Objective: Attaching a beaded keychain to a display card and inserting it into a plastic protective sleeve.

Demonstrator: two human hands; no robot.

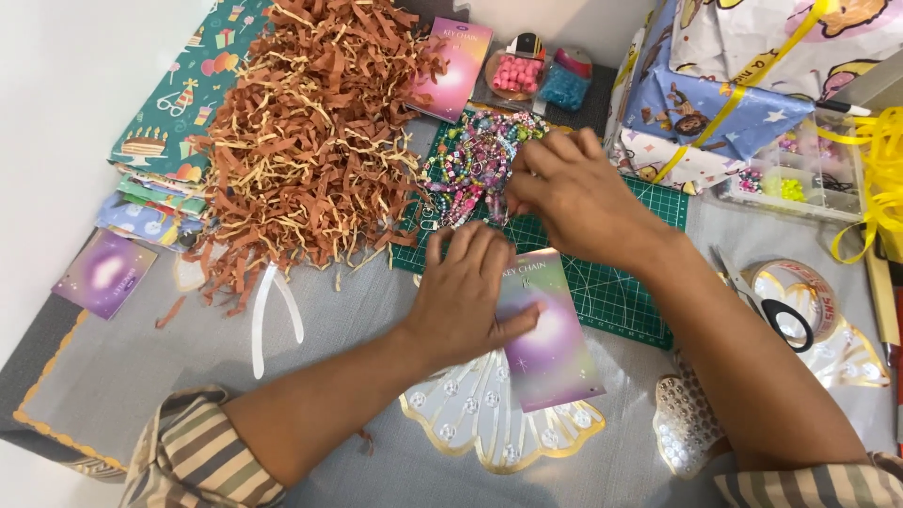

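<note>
Head camera is looking down on a grey worktop (320,329). Left hand (466,296) is pressing flat on a purple card (550,339), thumb lying across it, fingers loosely spread, at the near edge of a green cutting mat (621,292). Right hand (574,193) is pinching with narrow fingers at a heap of beaded bracelets (470,165) sitting on the mat's far left corner. Brown paper shred (310,132) is piling just beside the beads toward the worktop's left edge. Scissors (776,306) and a tape roll (814,292) are lying near the right edge.
</note>
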